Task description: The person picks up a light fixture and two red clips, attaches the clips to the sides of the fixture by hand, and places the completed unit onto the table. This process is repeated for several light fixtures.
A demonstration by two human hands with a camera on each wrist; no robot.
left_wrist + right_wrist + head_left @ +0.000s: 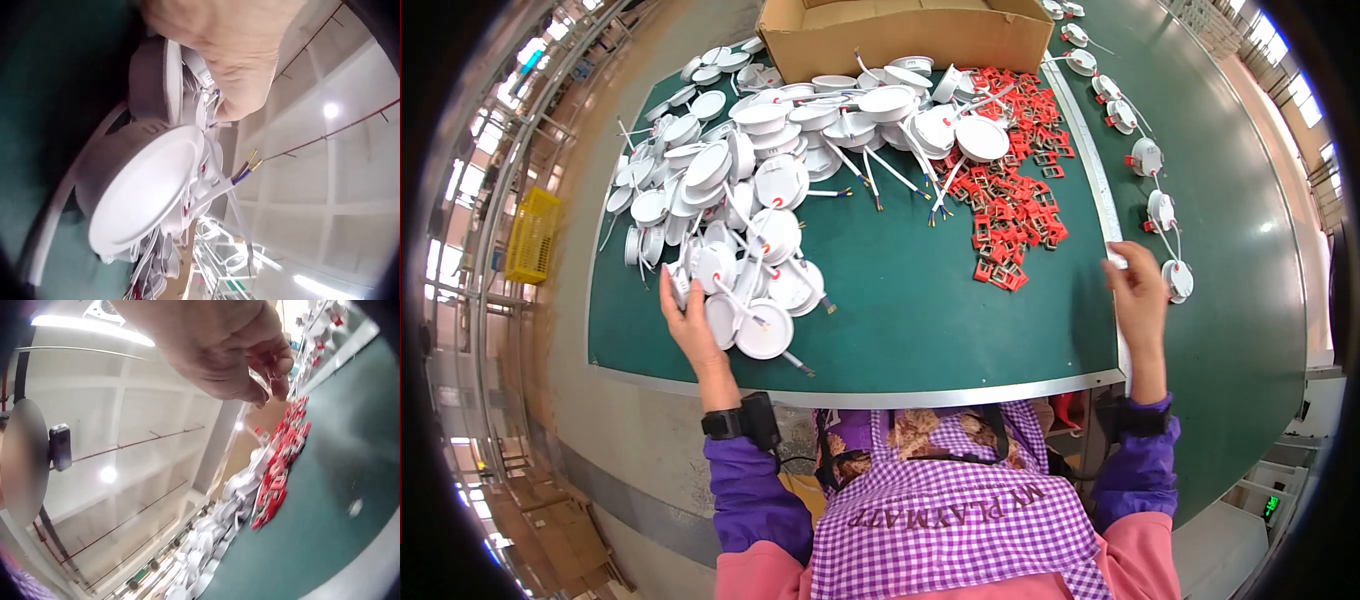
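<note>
White round downlights (783, 180) with short cables and bare wire ends lie heaped over the left and back of the green table (900, 330). At the heap's front left, my left hand (693, 325) grips a downlight (679, 284) between thumb and fingers. Close below that hand in the left wrist view, another downlight (147, 187) lies tilted. My right hand (1141, 300) is over the metal edge strip on the right, its fingers loosely bent. No object shows between those fingers (279, 367) in the right wrist view.
Red clips (1020, 215) with metal parts spread beside the heap. A cardboard box (905, 45) stands at the back. Beyond the metal strip (1090, 150), a row of downlights (1177, 281) lies on a second green surface. A yellow crate (532, 235) is off to the left.
</note>
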